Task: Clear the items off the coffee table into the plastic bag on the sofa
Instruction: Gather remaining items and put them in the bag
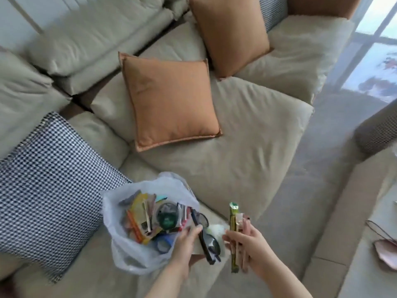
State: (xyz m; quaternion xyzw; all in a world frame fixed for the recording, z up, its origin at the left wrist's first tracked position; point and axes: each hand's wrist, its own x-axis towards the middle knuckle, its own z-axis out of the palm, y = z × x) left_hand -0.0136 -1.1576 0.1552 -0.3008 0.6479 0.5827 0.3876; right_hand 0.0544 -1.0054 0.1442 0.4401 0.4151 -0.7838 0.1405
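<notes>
- The plastic bag (129, 252) sits open on the front of the beige sofa (247, 151), its mouth facing up, just beside a black-and-white checked cushion (49, 190).
- Inside the bag lies a jumble of small things: a round green-lidded tin (167, 216), yellow and orange packets (137, 220), a roll of blue tape (163, 244) and some pens or sticks too blurred to tell apart.
- The left hand (184, 239) is at the right edge of the bag; its fingers are curled round a pair of black glasses (205, 235), which tilt with one end over the bag's rim and the other end lower, toward the person.
- The right hand (249, 241) is just to the right of the bag, over the sofa seat, near the left hand but not touching it.
- Its fingers are wrapped round a long green-and-yellow stick packet (233, 229), held nearly upright, with the top poking above the hand and the bottom below it.
- The same hand also holds one or two more slim things beside the packet; what they are cannot be told.
- A small white crumpled thing (216, 230) shows between the two hands; whether either hand holds it cannot be told.
- Two orange cushions lie on the sofa farther back, one (169, 100) in the middle of the seat and one (229, 33) leaning near the far corner.
- At the right edge a pale surface (365, 265) shows, with a pinkish thing (386, 254) lying on it.
</notes>
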